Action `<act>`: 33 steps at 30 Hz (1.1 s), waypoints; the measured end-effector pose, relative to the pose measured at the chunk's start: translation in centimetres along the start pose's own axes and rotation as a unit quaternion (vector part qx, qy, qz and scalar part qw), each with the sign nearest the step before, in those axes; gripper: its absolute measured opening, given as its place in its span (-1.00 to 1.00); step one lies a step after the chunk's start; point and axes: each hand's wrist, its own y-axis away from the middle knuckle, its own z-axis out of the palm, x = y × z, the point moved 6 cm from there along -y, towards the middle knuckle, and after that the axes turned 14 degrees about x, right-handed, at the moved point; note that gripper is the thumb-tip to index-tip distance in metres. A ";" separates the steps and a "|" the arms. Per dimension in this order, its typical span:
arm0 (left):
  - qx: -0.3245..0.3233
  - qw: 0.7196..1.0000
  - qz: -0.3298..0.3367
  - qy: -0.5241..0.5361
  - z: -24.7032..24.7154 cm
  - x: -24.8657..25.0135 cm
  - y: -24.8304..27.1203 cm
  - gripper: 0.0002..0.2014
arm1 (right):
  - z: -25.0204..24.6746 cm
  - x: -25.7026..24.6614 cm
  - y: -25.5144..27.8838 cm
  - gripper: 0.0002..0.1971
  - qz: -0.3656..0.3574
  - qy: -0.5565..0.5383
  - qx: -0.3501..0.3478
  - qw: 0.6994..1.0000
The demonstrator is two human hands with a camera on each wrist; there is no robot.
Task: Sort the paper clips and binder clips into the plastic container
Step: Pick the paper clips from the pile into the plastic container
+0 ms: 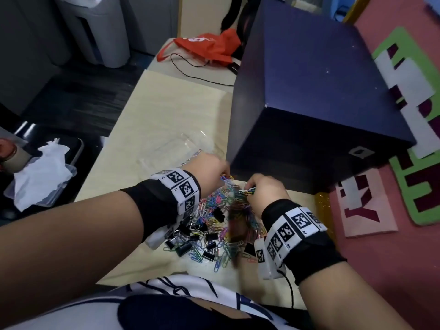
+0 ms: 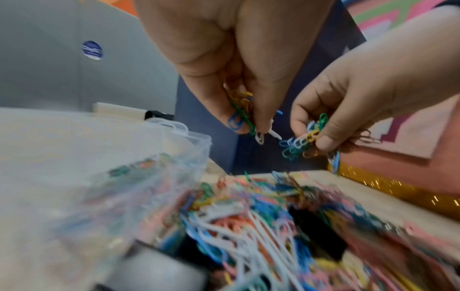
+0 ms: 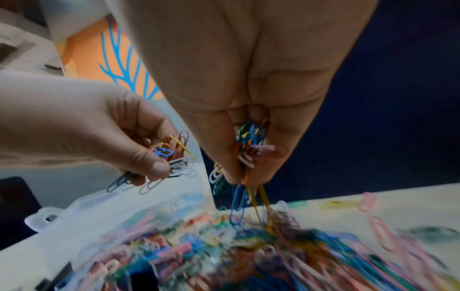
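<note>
A heap of coloured paper clips [image 1: 214, 206] mixed with black binder clips [image 1: 210, 236] lies on the pale table between my wrists. Behind it, to the left, stands the clear plastic container [image 1: 185, 148], with some clips showing through its wall [image 2: 149, 167]. My left hand [image 1: 222, 175] hovers over the heap's far edge and pinches a bunch of paper clips [image 2: 240, 110]. Just to its right, my right hand [image 1: 250, 190] pinches another bunch [image 3: 251, 141]; a few long clips dangle from it down to the heap [image 3: 248, 246]. The hands are close together but apart.
A big dark blue box [image 1: 321, 91] stands right behind the hands. A pink board with felt letters [image 1: 371, 210] lies to the right, an orange bag [image 1: 204, 46] and a black cable at the far end. A clear box with tissue [image 1: 40, 172] sits off the table's left edge.
</note>
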 end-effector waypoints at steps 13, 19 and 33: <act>0.036 0.993 -0.112 0.016 -2.9 -8.4 1.4 -0.79 | -0.2 -10.1 -1.6 -0.84 -0.036 -0.165 0.041 0.985; -0.002 0.990 -0.136 0.034 -1.5 -9.7 2.3 -0.67 | 0.6 -9.9 -2.1 -0.64 -0.034 -0.172 0.026 0.984; -0.092 0.994 0.039 -0.045 0.8 -4.1 3.7 -0.77 | 6.2 -2.7 1.0 -0.40 -0.138 0.054 -0.026 0.989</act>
